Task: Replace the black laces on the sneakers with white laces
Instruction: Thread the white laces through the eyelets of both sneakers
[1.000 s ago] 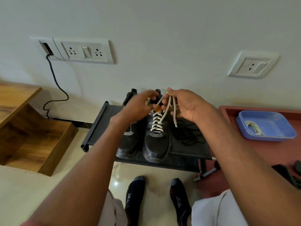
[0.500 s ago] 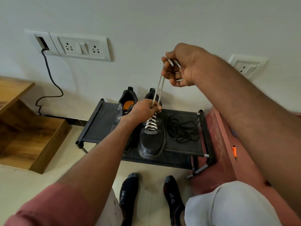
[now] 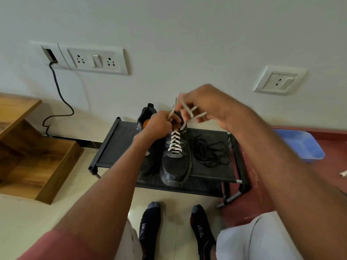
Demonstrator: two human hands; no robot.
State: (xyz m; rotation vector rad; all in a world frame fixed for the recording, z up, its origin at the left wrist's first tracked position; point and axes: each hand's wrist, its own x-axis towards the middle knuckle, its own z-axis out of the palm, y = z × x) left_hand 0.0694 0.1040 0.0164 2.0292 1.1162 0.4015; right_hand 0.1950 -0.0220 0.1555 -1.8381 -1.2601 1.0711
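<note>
1. White lace [image 3: 175, 142] criss-crosses the eyelets of the right-hand sneaker [image 3: 175, 160], which stands toe-out near the front edge of the black shoe rack [image 3: 110, 145], about mid-width.
2. The lace's free ends rise off the top eyelets to both hands, above the shoe's collar.
3. Left hand [image 3: 159, 124]: fingers curled, pinching one strand just above the tongue, low against the shoe.
4. Right hand [image 3: 204, 105]: higher and to the right; fingers curled, strands crossing between and over them. Blurred, so the exact wrap cannot be told.
5. Second sneaker [image 3: 146, 117] sits just beside the first, on its left, mostly hidden behind the left forearm; orange insole shows.
6. Black laces [image 3: 208, 151] lie in a loose tangle on the rack's right part, just beside the laced shoe, touched by neither hand.
7. Blue tray [image 3: 300, 145] rests on the red surface to the right of the rack.
</note>
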